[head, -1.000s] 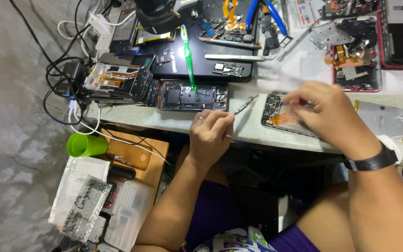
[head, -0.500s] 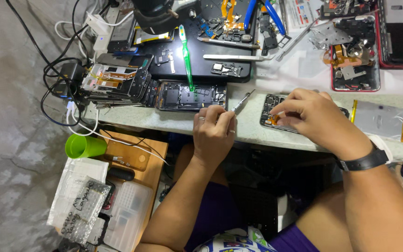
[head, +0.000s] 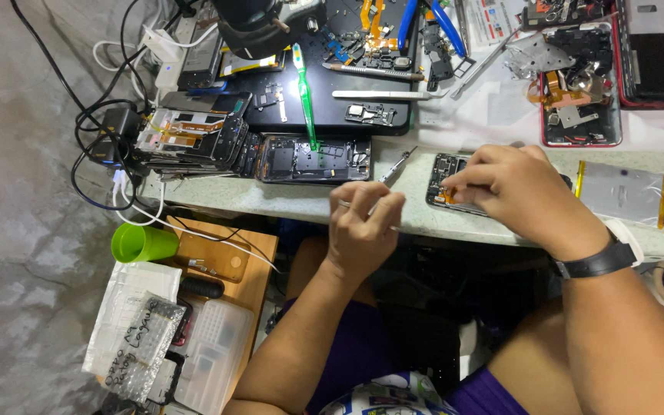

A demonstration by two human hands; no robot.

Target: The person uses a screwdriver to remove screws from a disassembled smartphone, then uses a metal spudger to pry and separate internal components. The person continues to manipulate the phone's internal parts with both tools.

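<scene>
Left hand (head: 363, 223) shifts slightly toward bench front edge, fingers pinching screwdriver (head: 395, 165), tip aimed at opened phone (head: 455, 184) at same edge; right hand (head: 512, 192) fingers press it flat, steadying for work

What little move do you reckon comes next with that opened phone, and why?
Probably the left hand brings the thin metal tool it holds over to the opened phone. The right hand is already pressing its fingers on that phone's edge, and the tool's tip points toward it.
</scene>
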